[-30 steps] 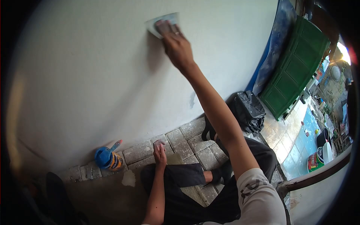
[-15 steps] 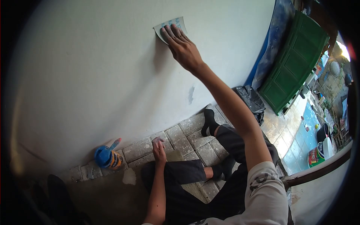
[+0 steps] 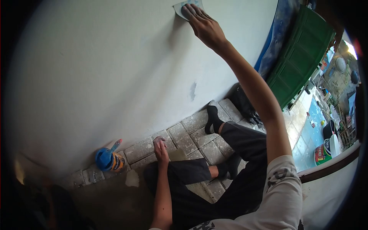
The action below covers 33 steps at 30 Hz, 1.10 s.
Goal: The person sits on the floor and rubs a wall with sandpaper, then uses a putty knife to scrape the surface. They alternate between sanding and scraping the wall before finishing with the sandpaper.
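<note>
High on the pale wall (image 3: 126, 61), my right hand (image 3: 207, 30) presses a sheet of sandpaper (image 3: 178, 10) flat with its fingers. The sheet has blue print on its back, and its corners stick out around the fingers. Dust greys the fingertips. Over my bent knee rests my left hand (image 3: 161, 148), its dusty fingers loosely curled in and nothing visible in them. To the left of that hand, a can with an orange label (image 3: 117, 162) stands at the foot of the wall. A paintbrush (image 3: 115, 146) lies across its blue top.
Grey paving bricks (image 3: 180, 136) run along the wall base, under my feet. A grey patch (image 3: 193, 91) marks the wall. On the right are a black plastic bag (image 3: 245, 101), a leaning green panel (image 3: 303, 53), a paint bucket (image 3: 324, 153) and a rail (image 3: 326, 168).
My right hand has slid up and to the right along the wall with the sandpaper. My left hand stays over the knee, and the view has shifted slightly.
</note>
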### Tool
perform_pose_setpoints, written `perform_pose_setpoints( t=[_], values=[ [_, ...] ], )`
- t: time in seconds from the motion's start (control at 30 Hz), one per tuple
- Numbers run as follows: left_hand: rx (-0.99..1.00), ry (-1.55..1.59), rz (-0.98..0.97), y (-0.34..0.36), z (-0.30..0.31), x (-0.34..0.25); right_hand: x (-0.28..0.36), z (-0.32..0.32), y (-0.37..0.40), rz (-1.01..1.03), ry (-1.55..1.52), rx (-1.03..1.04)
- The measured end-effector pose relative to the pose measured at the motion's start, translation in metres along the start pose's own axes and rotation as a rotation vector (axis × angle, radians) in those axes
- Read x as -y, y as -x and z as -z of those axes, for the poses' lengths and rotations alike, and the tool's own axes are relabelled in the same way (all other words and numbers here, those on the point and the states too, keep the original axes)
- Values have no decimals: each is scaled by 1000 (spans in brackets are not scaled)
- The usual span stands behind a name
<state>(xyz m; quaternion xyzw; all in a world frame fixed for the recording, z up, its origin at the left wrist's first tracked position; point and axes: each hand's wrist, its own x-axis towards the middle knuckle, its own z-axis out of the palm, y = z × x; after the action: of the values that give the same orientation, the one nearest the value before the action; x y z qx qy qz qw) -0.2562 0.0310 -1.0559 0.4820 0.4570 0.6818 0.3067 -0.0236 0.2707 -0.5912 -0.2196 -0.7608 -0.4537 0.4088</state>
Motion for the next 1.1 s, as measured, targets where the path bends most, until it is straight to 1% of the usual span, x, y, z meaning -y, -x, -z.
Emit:
perform_pose_setpoints(
  t=[0.03, 0.07, 0.1, 0.13, 0.17, 0.23, 0.3, 0.33, 0.37, 0.43, 0.5, 0.57, 0.6, 0.63, 0.7, 0.73, 0.77, 0.83, 0.87, 0.9, 0.97, 1.0, 1.03, 1.1],
  values=[
    [4, 23, 56, -3, -1, 2, -1, 3, -4, -49, -15, -23],
    [19, 24, 70, -4, -2, 2, 8, 2, -5, -149, -79, -19],
    [27, 28, 72, -5, -4, 3, 24, -2, -2, -257, -146, -14],
    [39, -12, 48, -4, -4, 1, 38, -5, 3, -305, -222, 46],
    [51, -56, 24, -2, -2, 0, 49, -8, 6, -169, -214, 34],
    [44, -39, 29, -4, -2, 1, 55, -3, 13, 26, -191, 43],
    [16, -8, 40, 0, 1, -1, 47, -10, 33, -413, -280, 36],
    [13, 2, 89, -1, 1, -4, 48, -12, 40, -618, -285, 3],
    [14, 12, 136, -1, 0, -7, 59, -21, 49, -602, -290, 9],
    [21, 23, 140, -4, -2, 2, 91, -36, 63, -525, -157, -45],
    [71, -48, 94, -2, 0, 5, 114, -18, 61, -268, -270, 83],
    [75, -41, 113, 0, 3, 2, 117, -19, 83, -593, -365, 87],
    [68, -24, 118, -1, 0, 2, 122, -27, 94, -748, -331, 45],
    [66, -25, 129, 0, -3, 0, 132, -34, 104, -750, -335, 55],
    [35, 24, 120, -1, -2, -6, 160, -39, 123, -532, -317, 94],
    [37, 11, 127, -6, -2, -4, 166, -29, 126, -340, -341, 173],
    [46, 23, 115, -6, -3, -1, 165, -29, 138, -353, -355, 182],
    [51, 24, 113, 3, 4, 0, 163, -33, 154, -621, -375, 149],
    [50, 32, 122, 1, 2, 0, 171, -41, 155, -745, -346, 91],
    [51, 43, 132, -1, -1, -1, 186, -46, 158, -795, -365, 70],
    [51, 34, 157, -3, -2, 2, 211, -42, 160, -599, -507, 190],
    [58, 25, 191, -1, 0, 5, 213, -37, 163, -500, -475, 225],
    [79, 33, 201, 0, 2, 8, 217, -36, 173, -512, -456, 237],
    [150, 41, 264, -1, 5, 12, 229, -48, 193, -914, -422, 169]
  ],
)
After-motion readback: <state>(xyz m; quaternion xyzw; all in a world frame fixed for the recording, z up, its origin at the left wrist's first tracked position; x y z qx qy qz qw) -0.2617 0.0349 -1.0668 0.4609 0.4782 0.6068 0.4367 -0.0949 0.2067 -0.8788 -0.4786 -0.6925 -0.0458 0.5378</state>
